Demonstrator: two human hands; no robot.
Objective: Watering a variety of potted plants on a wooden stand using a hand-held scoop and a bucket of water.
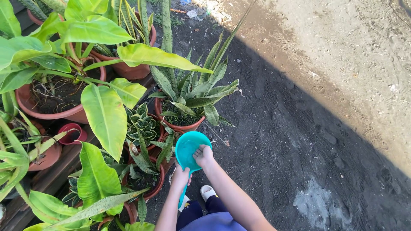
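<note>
A turquoise plastic dipper (188, 147) with a long handle is held over the dark ground beside the potted plants. My left hand (181, 176) is closed around its handle just below the bowl. My right hand (203, 156) rests on the bowl's near right rim, fingers reaching inside it. The bowl hangs close to a small terracotta pot of spiky striped leaves (188, 122). Whether the dipper holds water cannot be seen.
Several terracotta pots with broad green leaves (55, 102) crowd the left side on a wooden ledge. A small red pot (72, 133) sits among them. Dark soil (278, 141) spreads right, then sunlit sandy ground (355, 51). My white shoe (207, 191) shows below.
</note>
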